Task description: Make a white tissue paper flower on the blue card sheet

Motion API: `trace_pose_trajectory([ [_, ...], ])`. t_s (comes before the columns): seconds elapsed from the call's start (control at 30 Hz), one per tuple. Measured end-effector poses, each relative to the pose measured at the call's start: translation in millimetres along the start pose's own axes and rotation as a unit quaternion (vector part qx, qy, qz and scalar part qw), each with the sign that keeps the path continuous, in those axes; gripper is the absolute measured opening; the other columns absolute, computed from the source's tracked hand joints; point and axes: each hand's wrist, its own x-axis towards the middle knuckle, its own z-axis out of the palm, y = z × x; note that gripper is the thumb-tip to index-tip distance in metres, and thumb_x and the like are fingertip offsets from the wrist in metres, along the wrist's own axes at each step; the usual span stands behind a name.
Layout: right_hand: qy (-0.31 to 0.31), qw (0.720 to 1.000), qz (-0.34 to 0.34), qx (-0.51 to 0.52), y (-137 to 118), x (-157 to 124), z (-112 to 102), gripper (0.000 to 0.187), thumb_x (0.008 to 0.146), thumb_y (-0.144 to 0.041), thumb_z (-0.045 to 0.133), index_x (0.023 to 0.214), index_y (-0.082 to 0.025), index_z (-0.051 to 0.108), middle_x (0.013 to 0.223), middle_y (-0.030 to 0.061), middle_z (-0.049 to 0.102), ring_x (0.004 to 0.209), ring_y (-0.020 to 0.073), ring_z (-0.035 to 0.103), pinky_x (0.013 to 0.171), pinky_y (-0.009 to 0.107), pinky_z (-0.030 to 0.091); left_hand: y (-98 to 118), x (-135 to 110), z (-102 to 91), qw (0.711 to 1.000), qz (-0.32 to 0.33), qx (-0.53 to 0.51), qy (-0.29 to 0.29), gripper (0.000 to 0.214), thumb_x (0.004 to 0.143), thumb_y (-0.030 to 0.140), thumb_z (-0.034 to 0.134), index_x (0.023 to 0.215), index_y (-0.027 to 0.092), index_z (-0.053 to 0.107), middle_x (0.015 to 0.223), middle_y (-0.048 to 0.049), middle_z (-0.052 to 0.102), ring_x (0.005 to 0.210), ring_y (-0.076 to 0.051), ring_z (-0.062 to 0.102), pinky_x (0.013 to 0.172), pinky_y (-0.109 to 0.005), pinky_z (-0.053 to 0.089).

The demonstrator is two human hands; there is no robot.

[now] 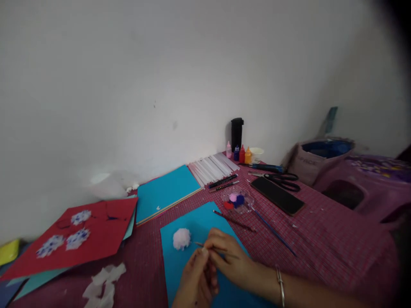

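A blue sheet of paper (173,273) lies under both hands, with a fluffy whitish-pink paper flower (181,238) flat on its left part. My right hand (229,256) pinches a thin paintbrush (231,256), its tip pointing left toward the flower but apart from it. Close against the right fingertips is my left hand (199,276), thumb raised and fingers curled closed; what they hold, if anything, is hidden. A dark pencil (233,220) rests across the sheet's upper right edge. Beyond it sits a clear palette (248,201) with pink, blue and red paint, a blue-handled brush (272,231) leaning from it.
Left: red paper (112,239) with blue-spotted white flowers, and torn white tissue (104,282). Behind: another blue sheet (167,188), white strips (213,169), small paint bottles (242,154) and a black flask (236,132). Right: scissors (284,182), a dark phone (276,194) and a pink stool (369,188).
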Motion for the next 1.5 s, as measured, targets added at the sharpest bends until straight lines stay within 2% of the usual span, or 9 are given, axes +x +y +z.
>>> trace_pose_trajectory([
  [0.13, -0.006, 1.000, -0.012, -0.009, -4, -2, -2, 0.017, 0.089, -0.016, 0.048, 0.083, -0.020, 0.064, 0.078, 0.0030, 0.056, 0.074, 0.0140, 0.055, 0.067, 0.026, 0.045, -1, 9, -7.0, 0.997, -0.004, 0.057, -0.061, 0.053, 0.059, 0.065, 0.071, 0.066, 0.020, 0.045, 0.047, 0.0076, 0.044, 0.036, -0.005, 0.039, 0.036, -0.019, 0.025],
  [0.37, 0.003, 0.999, -0.052, 0.005, -8, 1, -4, 0.021, 0.086, -0.008, 0.043, 0.092, -0.016, 0.062, 0.078, 0.0030, 0.056, 0.079, 0.0141, 0.054, 0.072, 0.027, 0.045, 8, 5, -8.4, 0.998, 0.013, 0.056, -0.011, 0.050, 0.058, 0.056, 0.077, 0.063, 0.017, 0.047, 0.047, 0.0069, 0.047, 0.036, -0.004, 0.040, 0.036, -0.017, 0.026],
  [0.43, 0.004, 0.999, -0.041, 0.011, -7, 2, -4, 0.020, 0.087, -0.009, 0.045, 0.093, -0.016, 0.063, 0.078, 0.0027, 0.056, 0.081, 0.0138, 0.054, 0.074, 0.027, 0.045, 9, 4, -6.5, 0.998, 0.013, 0.053, -0.007, 0.047, 0.059, 0.054, 0.077, 0.066, 0.016, 0.050, 0.049, 0.0059, 0.049, 0.037, -0.004, 0.041, 0.037, -0.017, 0.027],
  [0.57, 0.022, 1.000, -0.001, 0.021, -7, 2, -8, 0.011, 0.084, -0.011, 0.054, 0.080, -0.016, 0.062, 0.075, 0.0008, 0.054, 0.075, 0.0117, 0.054, 0.069, 0.024, 0.044, 4, 2, -3.8, 0.998, 0.017, 0.062, -0.013, 0.040, 0.065, 0.052, 0.073, 0.072, 0.017, 0.055, 0.055, 0.0032, 0.053, 0.041, -0.007, 0.044, 0.039, -0.019, 0.031],
  [0.7, -0.009, 1.000, -0.001, 0.019, -12, 1, -11, 0.013, 0.085, -0.010, 0.050, 0.079, -0.016, 0.061, 0.075, 0.0012, 0.054, 0.076, 0.0118, 0.054, 0.071, 0.025, 0.044, -6, -1, -8.5, 0.992, 0.039, 0.114, -0.021, 0.038, 0.076, 0.057, 0.058, 0.075, 0.019, 0.057, 0.054, 0.0011, 0.052, 0.045, -0.012, 0.046, 0.042, -0.023, 0.036],
  [0.8, -0.031, 0.999, -0.011, 0.026, -15, 0, -13, 0.016, 0.088, -0.010, 0.047, 0.085, -0.016, 0.061, 0.080, 0.0023, 0.056, 0.079, 0.0122, 0.054, 0.074, 0.026, 0.045, -12, -4, -12.8, 0.984, 0.061, 0.163, -0.024, 0.036, 0.078, 0.056, 0.055, 0.077, 0.020, 0.058, 0.054, 0.0005, 0.051, 0.050, -0.014, 0.048, 0.047, -0.025, 0.039],
  [1.03, -0.065, 0.997, 0.002, 0.047, -19, -3, -16, 0.021, 0.091, -0.015, 0.046, 0.101, -0.019, 0.064, 0.090, 0.0046, 0.055, 0.086, 0.0133, 0.055, 0.078, 0.028, 0.046, -13, -5, -5.7, 0.984, 0.088, 0.132, -0.079, 0.047, 0.080, 0.066, 0.045, 0.066, 0.021, 0.044, 0.047, 0.0051, 0.040, 0.041, -0.010, 0.043, 0.043, -0.023, 0.034],
  [1.27, -0.074, 0.996, 0.013, 0.046, -10, -9, -15, 0.014, 0.090, -0.017, 0.049, 0.093, -0.023, 0.062, 0.083, 0.0013, 0.052, 0.080, 0.0124, 0.054, 0.071, 0.025, 0.045, -8, 6, -7.6, 0.974, 0.120, 0.127, -0.145, 0.051, 0.076, 0.068, 0.050, 0.061, 0.020, 0.042, 0.040, 0.0080, 0.036, 0.034, -0.007, 0.035, 0.039, -0.020, 0.029],
  [1.5, -0.076, 0.995, 0.054, 0.042, -11, -9, -13, 0.011, 0.092, -0.021, 0.048, 0.088, -0.022, 0.059, 0.083, 0.0011, 0.051, 0.080, 0.0128, 0.053, 0.073, 0.025, 0.044, -5, 4, -7.4, 0.961, 0.146, 0.193, -0.134, 0.048, 0.082, 0.066, 0.043, 0.068, 0.020, 0.043, 0.044, 0.0076, 0.038, 0.036, -0.007, 0.033, 0.039, -0.021, 0.025],
])
